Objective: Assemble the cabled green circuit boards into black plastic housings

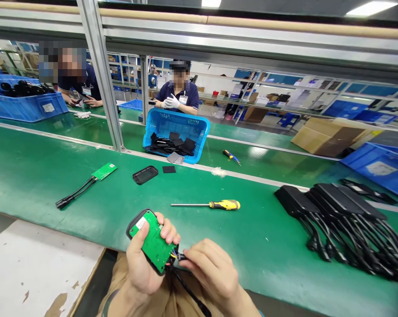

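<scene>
My left hand (146, 259) is wrapped round a black housing with a green circuit board (154, 242) set in it, board side up, the thumb on its white label. At the housing's lower right end, my right hand (213, 268) pinches a black cable (183, 256) close to where thin coloured wires come out. Another black cable (192, 295) hangs down from the same end. Beyond my hands, a yellow and black screwdriver (225, 204) lies on the green bench (251, 233). A black cover (145, 175) and a small black pad (169, 169) lie farther back.
A separate green board (104, 171) with cables lies at left. Black units with cables (330, 202) are piled at right. Behind the metal rail stand a blue basket (203, 132) of black pads and a small screwdriver (231, 156). Two people sit across the bench.
</scene>
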{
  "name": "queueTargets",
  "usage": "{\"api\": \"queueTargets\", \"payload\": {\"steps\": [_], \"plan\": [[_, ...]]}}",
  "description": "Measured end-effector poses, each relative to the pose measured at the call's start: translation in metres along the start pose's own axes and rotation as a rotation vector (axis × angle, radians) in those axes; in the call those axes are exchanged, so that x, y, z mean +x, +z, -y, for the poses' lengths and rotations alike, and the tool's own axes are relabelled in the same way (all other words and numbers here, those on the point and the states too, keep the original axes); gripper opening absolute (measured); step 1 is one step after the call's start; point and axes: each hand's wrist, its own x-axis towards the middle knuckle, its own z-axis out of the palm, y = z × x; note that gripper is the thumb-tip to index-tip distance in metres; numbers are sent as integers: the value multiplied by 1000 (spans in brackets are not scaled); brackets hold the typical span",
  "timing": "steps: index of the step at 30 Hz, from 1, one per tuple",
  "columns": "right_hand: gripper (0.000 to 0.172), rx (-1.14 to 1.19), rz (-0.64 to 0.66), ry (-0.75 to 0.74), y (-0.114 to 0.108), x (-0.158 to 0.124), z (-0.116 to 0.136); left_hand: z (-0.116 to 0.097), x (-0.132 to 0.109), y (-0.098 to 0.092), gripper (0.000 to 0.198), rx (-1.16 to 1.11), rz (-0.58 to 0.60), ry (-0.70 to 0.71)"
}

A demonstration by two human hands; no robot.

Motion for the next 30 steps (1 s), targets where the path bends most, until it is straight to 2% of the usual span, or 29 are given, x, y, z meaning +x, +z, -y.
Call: {"api": "queueTargets", "payload": {"steps": [2,4,6,10,13,18,24,27,30], "plan": [[24,-52,28,7,-1,1,0,1,-1,1,24,-5,5,0],[34,4,39,121,1,2,1,2,-1,2,24,16,31,24],[43,171,65,318,7,2,2,3,-2,2,24,44,64,62],[52,663,167,823,21,-5,4,4,-2,3,23,77,101,111],[58,859,220,1021,26,-9,4,5,-2,2,23,93,128,105],[60,924,287,1063,26,-8,3,4,1,0,25,196,252,98],[59,782,149,983,31,-8,-1,4,8,0,26,354,358,80],[57,827,77,987,34,-8,-5,6,14,-1,29,386,334,62],[48,1056,40,1012,34,-8,-12,6,29,-6,39,690,261,-29]]}}
